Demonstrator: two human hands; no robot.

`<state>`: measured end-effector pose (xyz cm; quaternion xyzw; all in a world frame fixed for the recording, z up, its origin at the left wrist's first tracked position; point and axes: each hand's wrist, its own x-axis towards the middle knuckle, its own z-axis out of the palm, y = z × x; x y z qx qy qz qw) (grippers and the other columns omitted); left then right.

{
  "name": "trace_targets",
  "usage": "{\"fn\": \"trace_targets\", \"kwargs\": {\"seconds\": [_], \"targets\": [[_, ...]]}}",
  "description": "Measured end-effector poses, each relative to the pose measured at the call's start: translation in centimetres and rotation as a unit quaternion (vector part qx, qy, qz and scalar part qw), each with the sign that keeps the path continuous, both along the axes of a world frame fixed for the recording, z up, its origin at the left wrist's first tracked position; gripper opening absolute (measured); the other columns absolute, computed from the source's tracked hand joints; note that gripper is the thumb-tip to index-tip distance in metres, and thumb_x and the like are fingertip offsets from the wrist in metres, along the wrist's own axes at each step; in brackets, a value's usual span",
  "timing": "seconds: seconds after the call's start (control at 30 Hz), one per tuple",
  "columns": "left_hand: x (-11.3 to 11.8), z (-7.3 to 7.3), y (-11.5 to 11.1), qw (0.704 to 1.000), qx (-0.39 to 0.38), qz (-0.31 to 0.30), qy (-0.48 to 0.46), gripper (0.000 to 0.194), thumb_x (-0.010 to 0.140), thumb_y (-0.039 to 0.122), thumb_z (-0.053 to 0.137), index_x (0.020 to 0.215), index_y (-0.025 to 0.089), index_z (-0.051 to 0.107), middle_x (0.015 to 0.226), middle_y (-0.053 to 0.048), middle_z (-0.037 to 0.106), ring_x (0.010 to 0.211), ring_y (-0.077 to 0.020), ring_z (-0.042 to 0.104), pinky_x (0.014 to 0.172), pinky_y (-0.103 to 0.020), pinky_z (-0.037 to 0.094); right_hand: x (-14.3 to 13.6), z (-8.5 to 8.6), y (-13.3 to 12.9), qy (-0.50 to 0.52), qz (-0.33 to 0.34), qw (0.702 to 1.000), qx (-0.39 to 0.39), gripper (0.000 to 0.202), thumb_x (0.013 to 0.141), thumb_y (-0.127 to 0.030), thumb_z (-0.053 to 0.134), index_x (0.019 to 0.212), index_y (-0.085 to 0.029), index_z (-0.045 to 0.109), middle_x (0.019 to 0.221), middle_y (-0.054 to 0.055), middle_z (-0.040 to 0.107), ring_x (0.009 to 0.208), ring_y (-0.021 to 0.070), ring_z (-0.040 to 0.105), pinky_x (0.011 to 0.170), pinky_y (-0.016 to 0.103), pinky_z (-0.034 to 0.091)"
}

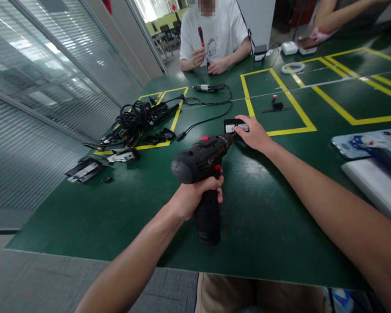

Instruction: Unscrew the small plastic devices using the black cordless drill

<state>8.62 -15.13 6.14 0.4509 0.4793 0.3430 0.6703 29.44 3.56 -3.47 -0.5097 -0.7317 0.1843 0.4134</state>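
Note:
A black cordless drill (pixel 200 158) with red switches is gripped by its handle in my left hand (pixel 198 193). Its chuck points up and to the right, toward a small black box with a white label (pixel 231 127). My right hand (pixel 252 134) has its fingers closed around the right side of that box, on the green table (pixel 254 208). The drill's tip is right by the box's near edge; whether they touch, I cannot tell. Two similar black pieces with labels, a box (pixel 84 170) and another (pixel 123 155), lie at the left.
Tangled black cables (pixel 140 117) lie at the left. A pen-shaped tool (pixel 205 88) trails a cord behind the box. Across the table a person (pixel 215 39) holds a screwdriver (pixel 201 36). A phone (pixel 368 142) and a white case (pixel 374 182) sit at the right.

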Motion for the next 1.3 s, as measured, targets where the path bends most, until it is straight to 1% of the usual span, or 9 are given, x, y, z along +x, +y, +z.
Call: {"fn": "trace_targets", "kwargs": {"seconds": [0.1, 0.23, 0.4, 0.57, 0.67, 0.8, 0.93, 1.17, 1.3], "targets": [[0.12, 0.05, 0.02, 1.000, 0.001, 0.001, 0.001, 0.025, 0.070, 0.022, 0.064, 0.092, 0.014, 0.056, 0.080, 0.001, 0.058, 0.052, -0.0080, 0.057, 0.056, -0.024, 0.043, 0.06, 0.05, 0.00, 0.000, 0.000, 1.000, -0.002, 0.046, 0.088, -0.037, 0.058, 0.131, -0.021, 0.062, 0.119, 0.013, 0.060, 0.110, 0.0309, 0.061, 0.102, 0.049, 0.046], [0.28, 0.15, 0.06, 1.000, 0.001, 0.012, 0.004, 0.024, 0.069, 0.021, 0.063, 0.090, 0.013, 0.056, 0.077, 0.001, 0.058, 0.051, -0.0083, 0.057, 0.055, -0.024, 0.042, 0.26, 0.07, 0.04, 0.003, 0.003, 1.000, 0.005, 0.044, 0.088, -0.037, 0.060, 0.130, -0.023, 0.064, 0.120, 0.012, 0.061, 0.112, 0.0315, 0.061, 0.102, 0.051, 0.045], [0.28, 0.11, 0.05, 1.000, 0.003, 0.003, 0.012, 0.021, 0.070, 0.021, 0.062, 0.088, 0.013, 0.056, 0.068, 0.001, 0.057, 0.052, -0.0095, 0.056, 0.055, -0.025, 0.042, 0.37, 0.29, 0.07, 0.009, -0.001, 1.000, -0.005, 0.045, 0.086, -0.036, 0.060, 0.129, -0.022, 0.066, 0.119, 0.013, 0.063, 0.109, 0.0313, 0.062, 0.102, 0.048, 0.046], [0.32, 0.12, 0.09, 1.000, 0.006, 0.007, 0.014, 0.022, 0.069, 0.021, 0.062, 0.088, 0.013, 0.056, 0.071, 0.001, 0.058, 0.051, -0.0091, 0.057, 0.055, -0.024, 0.043, 0.40, 0.71, -0.07, 0.015, 0.002, 0.999, -0.031, 0.046, 0.085, -0.032, 0.057, 0.129, -0.023, 0.066, 0.123, 0.012, 0.063, 0.113, 0.0320, 0.061, 0.105, 0.049, 0.043], [0.51, 0.26, 0.09, 1.000, 0.005, 0.002, 0.018, 0.021, 0.069, 0.021, 0.062, 0.088, 0.013, 0.056, 0.071, 0.001, 0.057, 0.051, -0.0089, 0.057, 0.054, -0.024, 0.043, 0.41, 0.82, -0.13, 0.014, 0.004, 0.999, -0.034, 0.048, 0.085, -0.032, 0.056, 0.130, -0.022, 0.066, 0.123, 0.012, 0.063, 0.113, 0.0318, 0.061, 0.106, 0.048, 0.043], [0.66, 0.42, 0.12, 1.000, 0.011, -0.009, 0.022, 0.023, 0.068, 0.021, 0.063, 0.089, 0.013, 0.056, 0.077, 0.001, 0.058, 0.051, -0.0083, 0.057, 0.054, -0.024, 0.043, 0.42, 0.65, 0.05, 0.013, 0.005, 1.000, -0.028, 0.049, 0.085, -0.033, 0.056, 0.131, -0.019, 0.065, 0.123, 0.013, 0.063, 0.114, 0.0309, 0.061, 0.106, 0.045, 0.044], [0.47, 0.35, 0.23, 1.000, 0.008, -0.013, 0.020, 0.022, 0.070, 0.022, 0.064, 0.088, 0.014, 0.055, 0.080, 0.000, 0.058, 0.052, -0.0080, 0.057, 0.056, -0.024, 0.044, 0.45, 0.40, 0.32, 0.011, 0.006, 1.000, -0.023, 0.049, 0.084, -0.033, 0.056, 0.131, -0.021, 0.065, 0.120, 0.011, 0.064, 0.109, 0.0297, 0.062, 0.104, 0.045, 0.045], [0.18, 0.06, 0.27, 1.000, 0.001, -0.006, 0.015, 0.024, 0.069, 0.022, 0.063, 0.090, 0.014, 0.055, 0.072, 0.001, 0.058, 0.052, -0.0098, 0.057, 0.055, -0.025, 0.042, 0.67, 0.26, 0.34, 0.006, 0.011, 1.000, -0.014, 0.047, 0.084, -0.033, 0.056, 0.130, -0.023, 0.066, 0.120, 0.010, 0.064, 0.111, 0.0298, 0.062, 0.104, 0.046, 0.045], [0.08, 0.01, 0.22, 1.000, 0.000, -0.004, 0.010, 0.022, 0.070, 0.022, 0.062, 0.090, 0.014, 0.056, 0.067, 0.002, 0.058, 0.051, -0.0105, 0.056, 0.057, -0.025, 0.042, 0.82, 0.07, 0.47, -0.002, 0.013, 1.000, -0.006, 0.049, 0.086, -0.034, 0.055, 0.132, -0.020, 0.065, 0.120, 0.013, 0.064, 0.108, 0.0303, 0.063, 0.102, 0.046, 0.047]]}}
